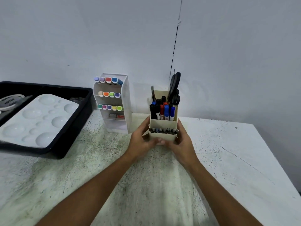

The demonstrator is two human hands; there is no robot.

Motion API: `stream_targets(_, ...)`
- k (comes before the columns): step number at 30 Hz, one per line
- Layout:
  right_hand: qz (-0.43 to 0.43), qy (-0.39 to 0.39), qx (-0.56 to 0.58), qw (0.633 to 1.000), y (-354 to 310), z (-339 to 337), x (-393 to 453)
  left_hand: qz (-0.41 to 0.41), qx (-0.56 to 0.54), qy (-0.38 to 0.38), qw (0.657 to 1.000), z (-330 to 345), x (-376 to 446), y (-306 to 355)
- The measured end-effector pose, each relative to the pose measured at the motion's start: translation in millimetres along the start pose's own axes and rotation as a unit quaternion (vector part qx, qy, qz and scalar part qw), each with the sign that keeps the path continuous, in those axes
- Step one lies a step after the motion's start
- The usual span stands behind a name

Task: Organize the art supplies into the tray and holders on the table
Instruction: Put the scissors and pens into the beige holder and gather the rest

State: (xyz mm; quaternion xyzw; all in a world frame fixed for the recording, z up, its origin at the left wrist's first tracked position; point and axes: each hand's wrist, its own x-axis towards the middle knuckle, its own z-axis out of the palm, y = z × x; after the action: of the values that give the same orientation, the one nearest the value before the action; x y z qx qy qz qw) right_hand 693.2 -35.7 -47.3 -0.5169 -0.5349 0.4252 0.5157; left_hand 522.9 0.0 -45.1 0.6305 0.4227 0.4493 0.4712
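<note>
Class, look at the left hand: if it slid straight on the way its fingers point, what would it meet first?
The left hand already grips the cream pen holder, fingers pointing toward the right hand. So it would press into the holder's wall at once; nothing lies between them.

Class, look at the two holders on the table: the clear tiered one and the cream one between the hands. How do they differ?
The clear tiered holder stands free by the wall; the cream holder is gripped by the left hand and right hand. The clear tiered holder stores pastel-capped markers lying on slanted shelves, caps outward; the cream holder stands pens, markers and scissors upright. Both are filled and sit on the table.
</note>
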Motion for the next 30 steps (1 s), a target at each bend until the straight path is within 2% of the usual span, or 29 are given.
stream_targets(6, -0.023, 0.028, -0.006, 0.999, -4.3, 4.7, -8.0, 0.007, -0.019, 0.018, 1.000, -0.3, -4.2, -3.2)
stream_targets(14, -0.023, 0.021, -0.007, 0.999, -2.3, 5.7, -11.2, -0.002, -0.022, 0.001, 1.000, -4.7, -6.8, -1.6)
stream_targets(16, -0.022, 0.007, -0.011, 1.000, -3.1, 3.0, -10.4, -0.008, -0.011, -0.027, 1.000, -12.0, -6.4, -1.4)
stream_targets(19, -0.001, -0.053, -0.030, 0.998, -0.6, -10.0, -7.5, 0.000, 0.018, -0.070, 0.997, -29.9, -11.1, 0.0)
stream_targets(21, 0.009, -0.072, -0.055, 0.996, -1.0, -23.2, -6.8, 0.022, 0.037, -0.043, 0.998, -40.5, -16.5, 9.9)
stream_targets(22, 0.005, -0.057, -0.074, 0.996, -5.0, -29.3, -7.4, 0.045, 0.049, -0.018, 0.998, -44.2, -18.2, 19.4)
stream_targets(24, -0.026, 0.025, -0.124, 0.992, -22.5, -39.6, -5.4, 0.118, 0.086, 0.028, 0.989, -49.6, -16.9, 44.8)
stream_targets(27, -0.115, 0.110, -0.131, 0.978, -61.8, -46.6, 6.9, 0.219, 0.153, 0.037, 0.963, -51.4, -3.0, 82.1)
stream_targets(30, -0.160, 0.092, -0.155, 0.970, -96.0, -41.5, 23.7, 0.227, 0.232, 0.026, 0.946, -47.2, 19.0, 99.1)
